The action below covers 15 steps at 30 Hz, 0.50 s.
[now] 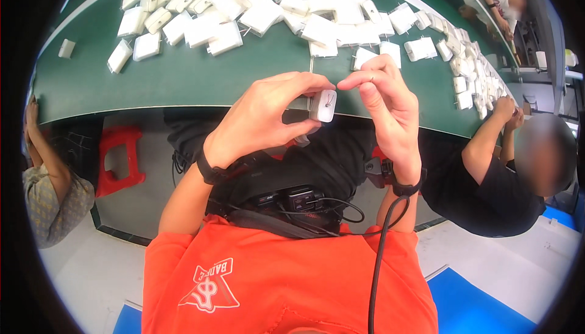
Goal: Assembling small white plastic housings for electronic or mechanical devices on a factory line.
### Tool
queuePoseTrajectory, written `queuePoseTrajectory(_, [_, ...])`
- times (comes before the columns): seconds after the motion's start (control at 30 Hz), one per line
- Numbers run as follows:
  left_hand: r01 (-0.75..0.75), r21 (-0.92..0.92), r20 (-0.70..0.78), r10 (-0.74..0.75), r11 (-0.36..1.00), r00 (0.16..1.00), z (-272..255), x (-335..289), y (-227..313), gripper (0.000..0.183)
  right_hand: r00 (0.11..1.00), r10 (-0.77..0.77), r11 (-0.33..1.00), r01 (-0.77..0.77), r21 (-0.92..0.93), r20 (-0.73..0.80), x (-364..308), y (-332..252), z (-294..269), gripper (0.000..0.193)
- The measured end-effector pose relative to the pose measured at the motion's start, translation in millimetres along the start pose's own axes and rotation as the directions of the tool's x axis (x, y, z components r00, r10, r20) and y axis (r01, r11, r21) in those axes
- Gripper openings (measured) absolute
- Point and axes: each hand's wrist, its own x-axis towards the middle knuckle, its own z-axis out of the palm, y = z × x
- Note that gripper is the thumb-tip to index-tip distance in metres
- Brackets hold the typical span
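My left hand [262, 105] grips a small white power adapter [327, 106] between thumb and fingers, just over the near edge of the green table. Its end face is turned up toward me, and thin dark wire-like bits show on it. Close to the adapter's right side is my right hand [393, 111], index finger bent and thumb drawn up against it. Whether something tiny sits in that pinch is too small to make out. Beyond both hands lies a heap of similar white adapters [262, 17], some with metal prongs showing.
More adapters [469, 69] trail along the right side of the green table [183, 81]. One lone adapter [66, 48] lies far left. Co-workers sit at both sides; another is at the upper right. A red stool [120, 158] stands left. A black cable [379, 273] runs by my right arm.
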Motion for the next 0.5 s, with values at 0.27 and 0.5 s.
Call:
queuePoseTrajectory(0.27, [-0.005, -0.006, 0.001, 0.005, 1.0, 1.0, 1, -1, -2, 0.059, 0.995, 0.066, 0.995, -0.072, -0.069, -0.078, -6, -13, -5, 0.019])
queuePoseTrajectory(0.5, [0.005, -0.021, 0.009, -0.004, 1.0, 1.0, 1, 0, -2, 0.059, 0.993, 0.101, 0.995, -0.102, -0.005, -0.061, -11, 0, 0, 0.023])
